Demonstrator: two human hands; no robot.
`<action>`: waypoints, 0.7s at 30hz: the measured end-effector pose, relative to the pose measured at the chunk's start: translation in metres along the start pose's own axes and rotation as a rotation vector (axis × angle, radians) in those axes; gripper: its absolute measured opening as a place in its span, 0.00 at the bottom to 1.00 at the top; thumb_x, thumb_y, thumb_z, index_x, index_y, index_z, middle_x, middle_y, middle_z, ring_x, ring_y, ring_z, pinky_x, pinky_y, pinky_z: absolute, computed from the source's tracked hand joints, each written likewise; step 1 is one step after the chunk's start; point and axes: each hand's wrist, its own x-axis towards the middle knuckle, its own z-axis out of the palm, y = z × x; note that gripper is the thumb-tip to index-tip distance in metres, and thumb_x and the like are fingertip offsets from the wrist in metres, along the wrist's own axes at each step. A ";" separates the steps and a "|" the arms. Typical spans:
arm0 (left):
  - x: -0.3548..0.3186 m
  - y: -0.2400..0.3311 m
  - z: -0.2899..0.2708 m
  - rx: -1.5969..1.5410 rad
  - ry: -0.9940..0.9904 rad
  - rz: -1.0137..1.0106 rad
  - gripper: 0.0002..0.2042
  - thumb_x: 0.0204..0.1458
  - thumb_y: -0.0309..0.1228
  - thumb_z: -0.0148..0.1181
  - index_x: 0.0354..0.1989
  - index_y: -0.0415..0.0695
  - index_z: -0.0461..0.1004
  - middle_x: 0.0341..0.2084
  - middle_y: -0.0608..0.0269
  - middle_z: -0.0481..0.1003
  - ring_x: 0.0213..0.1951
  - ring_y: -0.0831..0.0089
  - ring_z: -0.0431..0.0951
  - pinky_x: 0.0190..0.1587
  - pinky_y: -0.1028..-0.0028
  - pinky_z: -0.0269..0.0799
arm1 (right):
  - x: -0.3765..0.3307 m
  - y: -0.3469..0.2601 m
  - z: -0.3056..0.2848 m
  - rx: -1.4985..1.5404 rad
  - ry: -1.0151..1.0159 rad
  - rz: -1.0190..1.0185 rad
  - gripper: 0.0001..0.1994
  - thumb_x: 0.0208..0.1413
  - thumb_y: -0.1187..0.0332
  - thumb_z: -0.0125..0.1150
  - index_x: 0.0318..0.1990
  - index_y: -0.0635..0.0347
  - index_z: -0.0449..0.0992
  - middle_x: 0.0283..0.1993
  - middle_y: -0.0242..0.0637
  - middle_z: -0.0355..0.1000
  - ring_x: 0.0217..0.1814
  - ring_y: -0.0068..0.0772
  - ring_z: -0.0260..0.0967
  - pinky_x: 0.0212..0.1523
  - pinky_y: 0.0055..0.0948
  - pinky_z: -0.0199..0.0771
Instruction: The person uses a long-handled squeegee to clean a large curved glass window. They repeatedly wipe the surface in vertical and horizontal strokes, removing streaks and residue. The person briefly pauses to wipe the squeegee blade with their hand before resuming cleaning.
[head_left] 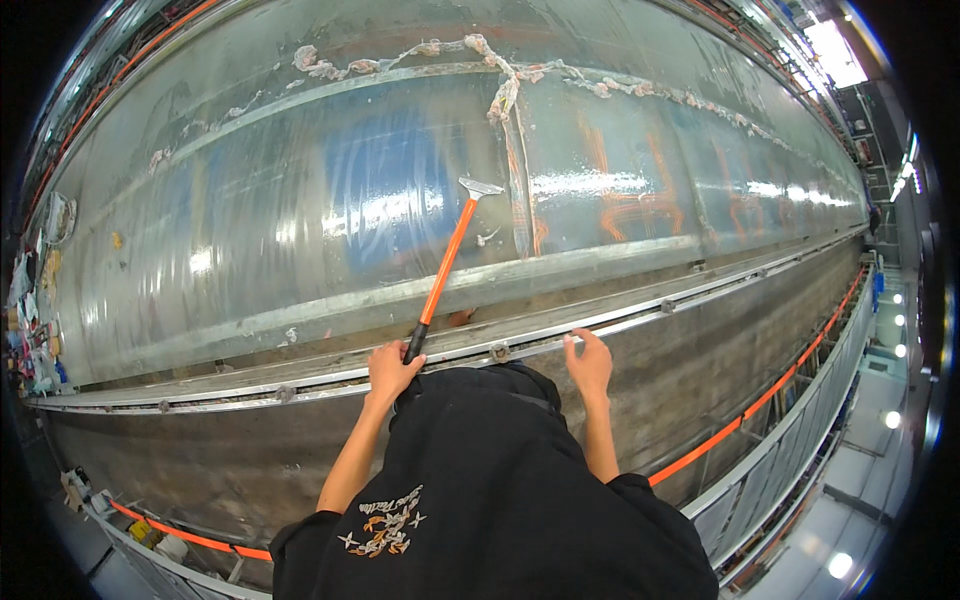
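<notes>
My left hand is shut on the black grip of a long scraper with an orange shaft. Its flat metal blade lies on the large curved glossy surface, which is covered in clear film. My right hand rests with fingers bent on the metal flange rail at the near edge of that surface and holds nothing. Strips of whitish-pink residue run across the upper part of the surface and down toward the blade. My dark shirt fills the lower middle of the view.
Bolts dot the flange rail. Below it a brown outer wall drops to a walkway with an orange line and metal railing. Scraps and clutter lie at the far left. Ceiling lights shine at right.
</notes>
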 end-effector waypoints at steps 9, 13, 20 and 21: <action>-0.008 0.054 -0.057 -0.084 -0.084 -0.048 0.14 0.42 0.38 0.61 0.26 0.37 0.71 0.22 0.41 0.75 0.30 0.42 0.76 0.35 0.52 0.68 | 0.052 -0.095 0.024 0.300 -0.154 -0.426 0.20 0.56 0.61 0.64 0.54 0.61 0.76 0.53 0.45 0.76 0.59 0.50 0.70 0.59 0.43 0.68; -0.053 0.055 -0.095 -0.040 -0.276 -0.061 0.14 0.42 0.38 0.61 0.27 0.37 0.72 0.19 0.42 0.72 0.27 0.42 0.75 0.33 0.54 0.68 | 0.089 -0.112 0.049 0.091 0.004 -0.888 0.20 0.51 0.61 0.68 0.50 0.61 0.77 0.55 0.43 0.74 0.62 0.46 0.67 0.59 0.44 0.66; -0.092 0.067 -0.131 0.041 -0.383 -0.116 0.12 0.46 0.35 0.65 0.29 0.39 0.72 0.15 0.50 0.70 0.19 0.56 0.73 0.26 0.62 0.65 | 0.111 -0.079 0.135 0.032 -0.632 -1.027 0.27 0.58 0.48 0.56 0.13 0.58 0.72 0.14 0.47 0.68 0.18 0.57 0.68 0.23 0.51 0.67; -0.092 0.067 -0.133 -0.062 -0.444 -0.166 0.13 0.49 0.36 0.65 0.29 0.39 0.71 0.14 0.54 0.70 0.18 0.60 0.72 0.24 0.65 0.65 | 0.113 -0.076 0.141 0.042 -0.622 -1.033 0.27 0.59 0.49 0.56 0.13 0.58 0.72 0.15 0.46 0.69 0.18 0.56 0.68 0.23 0.50 0.67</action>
